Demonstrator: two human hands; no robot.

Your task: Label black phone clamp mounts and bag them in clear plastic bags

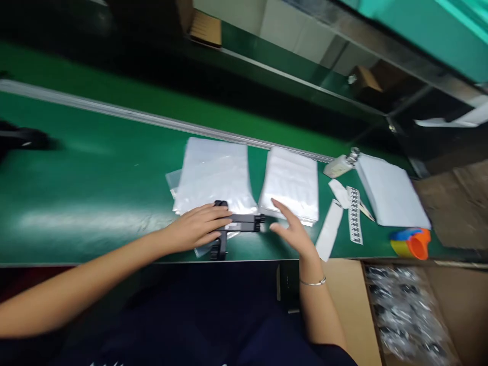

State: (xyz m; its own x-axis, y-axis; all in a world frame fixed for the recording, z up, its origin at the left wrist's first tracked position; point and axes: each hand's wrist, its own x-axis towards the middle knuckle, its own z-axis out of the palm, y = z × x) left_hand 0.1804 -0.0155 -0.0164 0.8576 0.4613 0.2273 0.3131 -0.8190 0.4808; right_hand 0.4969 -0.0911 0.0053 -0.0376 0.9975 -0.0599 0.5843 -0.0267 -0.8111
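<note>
My left hand point(198, 226) lies palm down over the left part of a black device point(244, 222), fingers above and thumb below. The device has a bar-shaped body, a round knobbed end on the right and dark crosswise parts at the left; its kind is unclear. My right hand point(293, 231) is open, thumb and fingers apart, just right of the knobbed end and holding nothing. Behind the device lies a stack of clear plastic bags point(217, 173). A second stack of smaller bags point(292, 183) is just beyond my right fingertips.
On the right are label strips point(354, 216), a white bottle with a metal top point(342, 162), a white stack point(392, 190) and tape rolls point(414, 243). A carton of plastic-wrapped items point(407, 310) stands below the table edge. A dark object point(23, 138) sits far left.
</note>
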